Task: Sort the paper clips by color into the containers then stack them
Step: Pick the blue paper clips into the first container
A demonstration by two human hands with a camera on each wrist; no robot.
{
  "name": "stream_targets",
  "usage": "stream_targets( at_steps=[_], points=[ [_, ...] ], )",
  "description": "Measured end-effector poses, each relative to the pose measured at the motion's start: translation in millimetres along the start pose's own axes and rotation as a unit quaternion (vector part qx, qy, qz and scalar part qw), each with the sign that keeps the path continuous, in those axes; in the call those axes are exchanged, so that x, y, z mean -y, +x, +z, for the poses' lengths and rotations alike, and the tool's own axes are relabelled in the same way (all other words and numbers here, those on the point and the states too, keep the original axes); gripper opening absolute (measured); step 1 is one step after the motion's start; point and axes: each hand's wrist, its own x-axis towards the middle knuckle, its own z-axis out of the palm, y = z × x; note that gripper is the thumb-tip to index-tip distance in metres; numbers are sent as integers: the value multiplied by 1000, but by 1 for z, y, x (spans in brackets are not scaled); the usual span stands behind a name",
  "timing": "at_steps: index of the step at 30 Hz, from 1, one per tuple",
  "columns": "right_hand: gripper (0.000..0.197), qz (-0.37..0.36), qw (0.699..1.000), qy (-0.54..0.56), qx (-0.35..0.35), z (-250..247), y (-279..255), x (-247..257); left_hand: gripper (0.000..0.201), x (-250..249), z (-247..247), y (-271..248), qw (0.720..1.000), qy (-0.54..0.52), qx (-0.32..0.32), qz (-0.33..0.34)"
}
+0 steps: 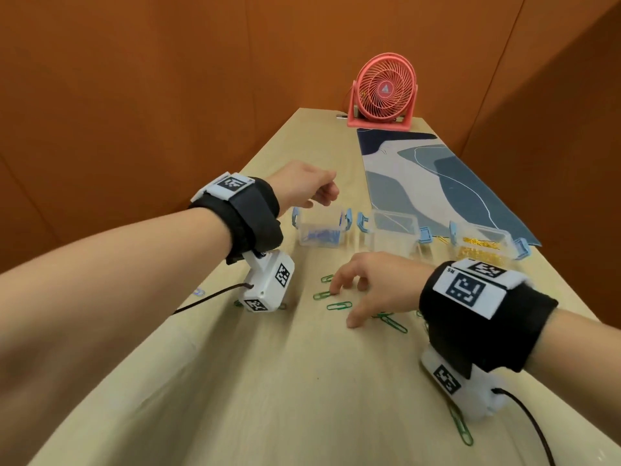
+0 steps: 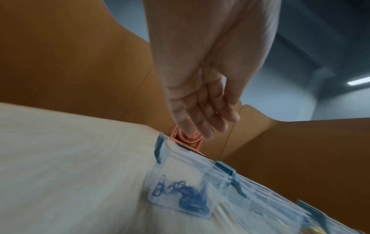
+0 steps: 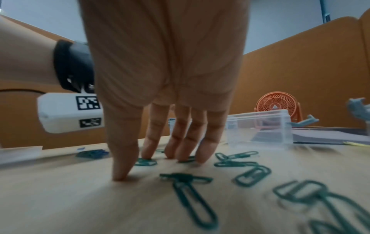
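Three clear containers with blue latches stand in a row. The left container holds blue clips, the middle container looks empty, and the right container holds yellow clips. Several green paper clips lie scattered on the table in front of them. My left hand hovers over the left container, fingers loose, with nothing seen in it. My right hand is spread, its fingertips pressing down on the table and on green clips.
A pink desk fan stands at the far end of the wooden table. A blue patterned mat lies behind the containers. One blue clip lies near the table's left edge. Orange partition walls surround the table.
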Motion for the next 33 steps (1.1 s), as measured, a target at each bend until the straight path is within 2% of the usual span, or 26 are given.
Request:
stream_targets(
  at_steps=[2,4,7,10,12,15,19,21,25,30,33],
  points=[
    [23,-12,999,29,9,1,-5,-5,30,-2,-11,-14,997,76,13,-4],
    [14,-8,999,40,34,0,-11,-11,22,-2,-22,-31,982,172,68,-32],
    [14,-8,999,46,25,-4,-16,-14,11,1,-37,-55,942,285,152,-92],
    [27,-49,997,58,-30,-2,-16,1,17,10,-42,-63,904,363,184,-131],
    [30,-75,996,52,-8,5,-14,14,20,18,-41,-66,889,389,196,-144],
    [16,-74,996,32,42,13,-13,21,21,29,-37,-71,876,396,225,-161],
    [5,-22,997,12,79,6,-21,10,16,41,-28,-79,893,363,232,-130],
    [8,-13,998,3,67,3,-22,7,13,43,-22,-81,905,341,229,-114],
    [15,-15,1000,17,8,6,-17,14,10,43,-12,-83,909,312,248,-126],
    [29,-18,994,99,-48,9,-10,19,10,40,-19,-87,942,165,253,-143],
    [33,-23,980,189,-60,11,-7,20,9,39,-21,-90,957,72,246,-135]
  ],
)
